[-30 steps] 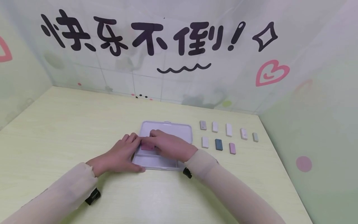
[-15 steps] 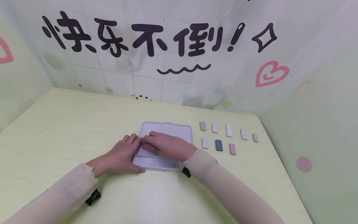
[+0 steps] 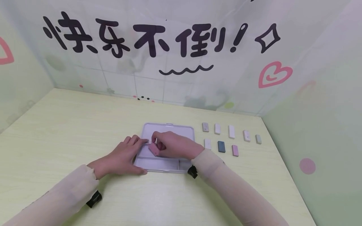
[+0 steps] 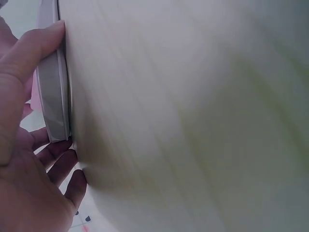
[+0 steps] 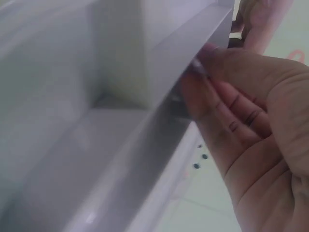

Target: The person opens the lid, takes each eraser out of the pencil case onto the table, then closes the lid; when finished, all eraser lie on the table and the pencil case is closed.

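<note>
A pale lilac plastic case (image 3: 158,164) lies open on the table, its lid (image 3: 181,130) folded back behind it. My left hand (image 3: 120,157) spans the left end of the case and holds it, thumb at the front corner and index finger near the hinge. In the left wrist view the thumb presses the side wall of the case (image 4: 52,92). Above the large compartment, my right hand (image 3: 175,145) pinches a pink block like an eraser (image 3: 154,149), which is tilted. The right wrist view shows the divider (image 5: 123,53) close up; the pink block is not clearly visible there.
Several small blocks like erasers stand in two rows right of the case: white (image 3: 231,131), dark blue (image 3: 221,146), pink (image 3: 235,150) and grey (image 3: 258,139) among them. A printed sheet (image 3: 169,81) hangs along the table's back edge.
My right hand has lifted slightly and drawn right, away from the left fingers. The pink block has turned and shifted a little to the right with it. The left hand has stayed put.
</note>
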The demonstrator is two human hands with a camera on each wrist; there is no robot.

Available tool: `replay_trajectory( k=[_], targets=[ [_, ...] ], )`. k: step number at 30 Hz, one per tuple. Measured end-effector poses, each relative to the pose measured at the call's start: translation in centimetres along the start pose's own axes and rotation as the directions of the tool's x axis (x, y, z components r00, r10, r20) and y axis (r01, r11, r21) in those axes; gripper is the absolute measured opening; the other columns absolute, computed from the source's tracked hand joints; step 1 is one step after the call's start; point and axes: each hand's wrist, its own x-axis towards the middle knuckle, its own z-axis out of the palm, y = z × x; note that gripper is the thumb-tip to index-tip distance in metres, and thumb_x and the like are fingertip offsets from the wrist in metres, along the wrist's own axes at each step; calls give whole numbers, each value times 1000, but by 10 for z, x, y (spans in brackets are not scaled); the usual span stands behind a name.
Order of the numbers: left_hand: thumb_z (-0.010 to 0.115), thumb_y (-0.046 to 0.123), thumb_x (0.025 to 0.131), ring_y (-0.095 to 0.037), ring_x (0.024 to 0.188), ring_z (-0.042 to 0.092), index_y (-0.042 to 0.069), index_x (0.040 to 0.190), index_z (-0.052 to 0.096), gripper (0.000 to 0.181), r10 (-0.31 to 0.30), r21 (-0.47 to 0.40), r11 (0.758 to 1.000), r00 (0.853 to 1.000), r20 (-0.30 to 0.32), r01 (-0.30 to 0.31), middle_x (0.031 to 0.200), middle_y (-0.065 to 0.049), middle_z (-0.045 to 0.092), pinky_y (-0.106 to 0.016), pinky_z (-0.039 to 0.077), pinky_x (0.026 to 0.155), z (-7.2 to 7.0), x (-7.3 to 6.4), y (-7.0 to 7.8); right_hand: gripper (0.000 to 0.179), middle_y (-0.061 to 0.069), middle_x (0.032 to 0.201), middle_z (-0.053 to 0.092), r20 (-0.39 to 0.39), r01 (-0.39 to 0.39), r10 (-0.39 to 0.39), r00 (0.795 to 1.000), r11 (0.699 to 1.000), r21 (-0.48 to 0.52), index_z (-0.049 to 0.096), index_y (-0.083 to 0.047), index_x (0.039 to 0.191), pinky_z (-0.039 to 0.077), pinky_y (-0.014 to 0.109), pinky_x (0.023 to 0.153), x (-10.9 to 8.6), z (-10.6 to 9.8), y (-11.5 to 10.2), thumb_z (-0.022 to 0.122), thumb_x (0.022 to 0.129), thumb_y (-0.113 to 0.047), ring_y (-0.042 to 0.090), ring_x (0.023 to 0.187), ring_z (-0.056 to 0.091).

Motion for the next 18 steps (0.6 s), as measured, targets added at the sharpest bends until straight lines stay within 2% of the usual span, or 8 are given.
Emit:
replay_trajectory(
  k=[4,8,13,18],
  targets=[
    [89,55,73,-25,108,45,2,150,46,103,-7,6,1000,1000,2,7,124,-9,52,-39,42,88,1,2,0,32,-7,92,67,-47,-53,59,997,991,119,58,-16,121,52,21,81,-8,1,10,76,94,-16,6,84,62],
    [90,54,72,-26,108,45,2,150,46,103,-8,2,1000,1000,-2,8,124,-9,53,-39,42,88,1,2,1,35,-5,94,68,-134,-60,95,986,968,245,58,-16,120,55,23,87,-19,2,18,78,91,-16,7,88,65],
    [90,53,72,-26,107,45,3,149,46,102,-6,-4,1000,1000,-5,6,123,-9,53,-39,41,87,-1,2,2,40,1,96,70,-203,-39,127,971,920,390,59,-10,123,57,23,88,-32,1,29,81,89,-9,9,90,67],
    [90,54,73,-26,108,45,3,150,46,102,-11,-3,1000,1000,1,11,124,-9,53,-39,41,87,1,1,1,41,7,98,71,-235,-31,169,957,868,496,59,-6,123,59,23,87,-43,0,38,81,88,-5,12,89,68]
  ],
)
